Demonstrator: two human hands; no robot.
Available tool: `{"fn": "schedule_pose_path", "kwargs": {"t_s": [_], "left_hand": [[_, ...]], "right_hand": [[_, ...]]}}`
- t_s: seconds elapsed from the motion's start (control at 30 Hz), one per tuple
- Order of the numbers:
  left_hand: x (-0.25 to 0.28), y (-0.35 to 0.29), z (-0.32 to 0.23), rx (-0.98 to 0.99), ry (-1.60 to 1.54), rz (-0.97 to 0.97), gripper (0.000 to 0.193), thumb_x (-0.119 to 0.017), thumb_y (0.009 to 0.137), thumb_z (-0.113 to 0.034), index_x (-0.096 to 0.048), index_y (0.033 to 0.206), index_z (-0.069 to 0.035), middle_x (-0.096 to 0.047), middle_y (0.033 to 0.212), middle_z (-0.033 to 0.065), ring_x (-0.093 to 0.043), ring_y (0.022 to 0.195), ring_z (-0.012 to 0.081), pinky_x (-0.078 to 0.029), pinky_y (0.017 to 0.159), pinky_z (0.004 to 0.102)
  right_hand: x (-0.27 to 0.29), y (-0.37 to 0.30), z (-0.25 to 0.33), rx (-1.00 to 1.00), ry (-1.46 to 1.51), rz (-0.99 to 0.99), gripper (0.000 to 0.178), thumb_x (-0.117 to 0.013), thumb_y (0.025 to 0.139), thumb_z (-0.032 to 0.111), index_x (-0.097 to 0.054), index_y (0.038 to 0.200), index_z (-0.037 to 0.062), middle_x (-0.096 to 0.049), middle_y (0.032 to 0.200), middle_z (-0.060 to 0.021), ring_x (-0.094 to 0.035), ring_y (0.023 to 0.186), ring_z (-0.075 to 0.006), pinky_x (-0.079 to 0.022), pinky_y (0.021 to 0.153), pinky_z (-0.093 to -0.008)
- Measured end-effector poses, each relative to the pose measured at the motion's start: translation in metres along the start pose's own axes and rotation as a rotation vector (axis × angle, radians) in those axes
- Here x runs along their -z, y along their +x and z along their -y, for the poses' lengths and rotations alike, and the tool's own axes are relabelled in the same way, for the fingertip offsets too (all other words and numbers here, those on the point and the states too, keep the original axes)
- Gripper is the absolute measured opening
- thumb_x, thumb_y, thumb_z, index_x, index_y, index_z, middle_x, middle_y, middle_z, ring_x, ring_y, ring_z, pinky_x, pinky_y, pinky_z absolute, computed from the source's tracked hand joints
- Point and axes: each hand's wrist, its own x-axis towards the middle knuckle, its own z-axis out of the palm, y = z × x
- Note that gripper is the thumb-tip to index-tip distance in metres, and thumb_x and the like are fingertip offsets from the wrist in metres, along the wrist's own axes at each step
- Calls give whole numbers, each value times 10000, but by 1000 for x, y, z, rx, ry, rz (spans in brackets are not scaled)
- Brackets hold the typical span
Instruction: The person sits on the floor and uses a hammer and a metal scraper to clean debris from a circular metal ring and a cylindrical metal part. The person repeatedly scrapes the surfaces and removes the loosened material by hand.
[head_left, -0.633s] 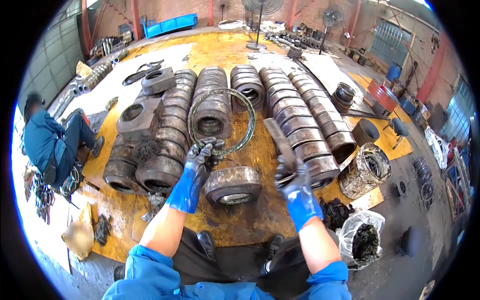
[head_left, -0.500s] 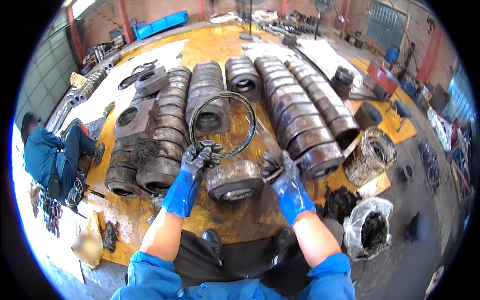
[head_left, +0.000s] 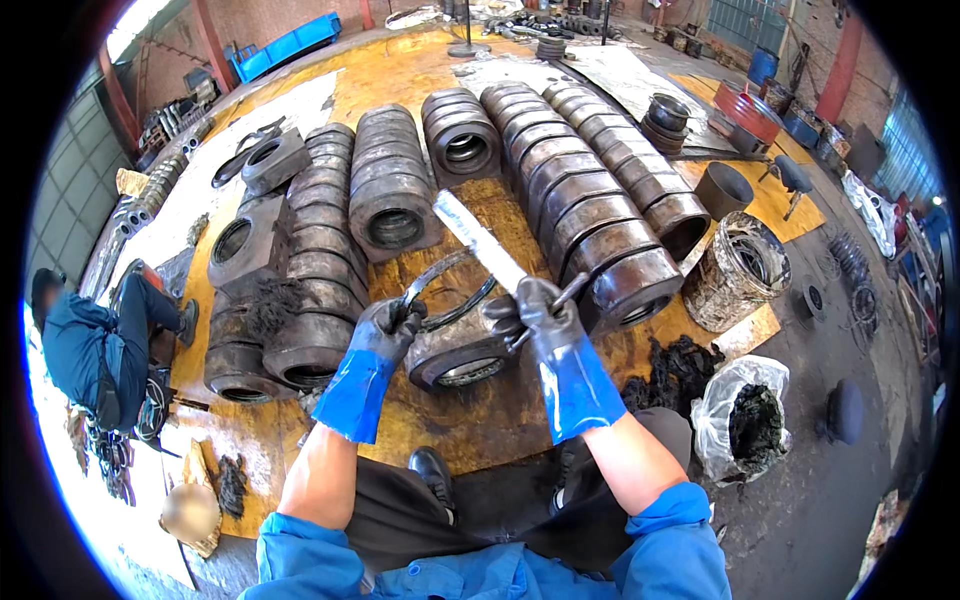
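held ring (head_left: 434,269): 1; held bar (head_left: 480,238): 1; mottled bucket (head_left: 712,290): 1; seated co-worker (head_left: 88,335): 1; blue trough (head_left: 287,48): 1

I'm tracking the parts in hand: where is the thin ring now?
In the head view, the thin ring is just left of centre, held by the left hand and seen overlapping the thick dark ring.

The left hand (head_left: 390,326) grips a thin dark hoop (head_left: 430,273) and the right hand (head_left: 545,315) a flat bar (head_left: 480,240), near a thick ring (head_left: 430,367) on the yellow-brown floor (head_left: 520,430), with rows of metal rings (head_left: 575,205) beyond, a seated person (head_left: 85,340) left, and a grimy bucket (head_left: 712,285) and plastic bag (head_left: 709,425) right.
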Motion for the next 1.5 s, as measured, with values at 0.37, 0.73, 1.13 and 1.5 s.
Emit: {"fn": "schedule_pose_path", "kwargs": {"t_s": [0.37, 0.73, 1.13, 1.5], "left_hand": [[-13, 12, 6, 225, -747, -130, 155, -596, 956, -21, -657, 1098, -30, -728, 967, 108, -653, 749, 111, -515, 608, 238], [-16, 7, -18, 249, -784, 18, 216, -576, 1006, -156, -616, 1180, -34, -730, 1069, 135, -669, 752, 104, -487, 586, 214], [-24, 4, -15, 330, -713, 74, 353, -706, 901, -79, -593, 1227, -4, -707, 995, 79, -669, 780, 137, -528, 682, 241], [5, 17, -52, 83, -360, 243, 558, -781, 839, -219, -582, 1290, 44, -677, 1132, 127, -621, 1008, 181, -505, 853, 314]], "right_hand": [[-14, -41, 25, -147, 15, 90, 475, -668, 916, 452, -652, 1122, 24, -727, 859, -192, -656, 551, -227, -518, 452, -365], [18, -14, 12, -276, 439, -308, 502, -645, 930, 445, -625, 1193, 19, -722, 921, -208, -668, 611, -248, -520, 484, -385], [6, -30, 22, -91, 135, -89, 436, -646, 961, 347, -637, 1219, -4, -726, 992, -147, -694, 771, -205, -574, 663, -317], [8, -41, 16, 53, -505, 24, 332, -628, 978, 249, -655, 1186, -8, -716, 1016, -92, -669, 864, -154, -558, 774, -290]]}}
